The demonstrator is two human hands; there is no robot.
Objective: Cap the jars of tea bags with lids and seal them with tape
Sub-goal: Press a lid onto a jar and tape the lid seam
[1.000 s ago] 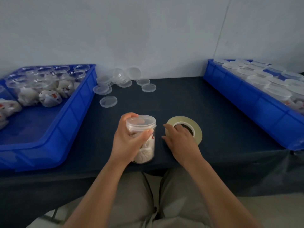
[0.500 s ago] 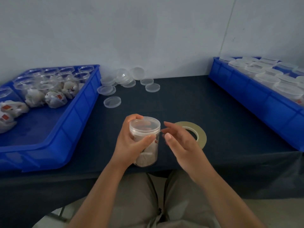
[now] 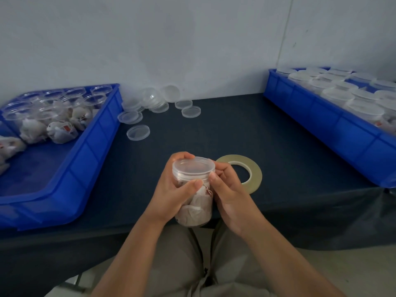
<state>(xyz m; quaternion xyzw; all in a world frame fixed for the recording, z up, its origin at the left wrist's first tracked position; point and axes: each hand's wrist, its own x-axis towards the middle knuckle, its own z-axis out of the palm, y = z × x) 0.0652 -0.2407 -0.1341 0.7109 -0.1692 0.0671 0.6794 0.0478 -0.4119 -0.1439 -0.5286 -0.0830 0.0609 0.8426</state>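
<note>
Room: a pale, bare wall [image 3: 171, 39] stands behind the table, with a corner line at the far right.
Surface: a table under a dark navy cloth [image 3: 267, 133]; the cloth hangs over the near edge.
Trays: two, both blue. The left tray [image 3: 85, 159] is at the left edge and the right tray [image 3: 321, 123] runs along the right edge.
Open jars [image 3: 62, 130]: at least eight in the far part of the left tray, some upright and some lying down with tea bags inside. They overlap, so the exact count cannot be told.
Loose lids [image 3: 138, 132]: at least seven clear ones on the cloth by the far wall, just right of the left tray. Some are stacked and one leans on the wall.
Jar [image 3: 194, 204]: one, clear and full of tea bags, roughly upright over the table's near edge, between the two hands.
Lid [image 3: 194, 168]: one, sitting on that jar.
Left hand [image 3: 171, 191]: wraps the jar from the left, with the thumb across the near side and the fingers behind the lid's rim.
Right hand [image 3: 230, 191]: fingers curl against the jar's right side just under the lid, and the thumb tip presses the neck. Whether any tape is pinched there cannot be told.
Tape roll [image 3: 251, 171]: one, flat on the cloth just right of the right hand, which partly hides it.
Capped jars [image 3: 364, 108]: more than a dozen in the right tray, cut off by the frame edge.
</note>
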